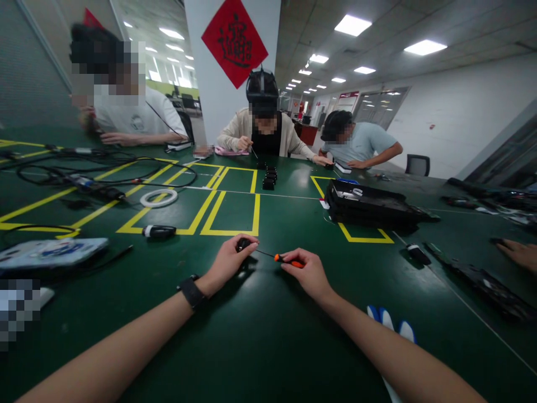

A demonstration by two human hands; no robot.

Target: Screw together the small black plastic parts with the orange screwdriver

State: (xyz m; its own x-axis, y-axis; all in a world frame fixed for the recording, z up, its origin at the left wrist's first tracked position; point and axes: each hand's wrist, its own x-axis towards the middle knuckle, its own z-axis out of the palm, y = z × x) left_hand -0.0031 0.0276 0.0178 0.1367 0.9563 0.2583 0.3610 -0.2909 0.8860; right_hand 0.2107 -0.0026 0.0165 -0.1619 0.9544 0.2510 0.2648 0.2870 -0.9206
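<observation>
A small black part (242, 244) is pinched between the fingers of the left hand (229, 263), held just above the green table (268, 347) toward the middle of its near half. An orange-handled screwdriver (282, 258) is gripped in the right hand (308, 274), the fingers closed around the handle, with the thin dark shaft pointing leftward and slightly away, so that its tip meets or nearly meets the part; whether contact is made cannot be told. The long axis of the tool therefore runs roughly parallel to the near edge of the table, from the right hand toward the left. The part lies directly left of the screwdriver grip, and the two hands are set close together, the left one nearest the part. A black wristband (192, 291) is worn on the left wrist. Beyond the hands, a yellow taped rectangle (230, 212) is marked on the table; a black cylindrical tool (158, 230) lies at its left, and a black tray (369, 206) rests toward the right. White-and-blue gloves (390, 320) lie beside the right forearm near the near edge. A co-worker's hand (520, 253) rests at the right edge.
</observation>
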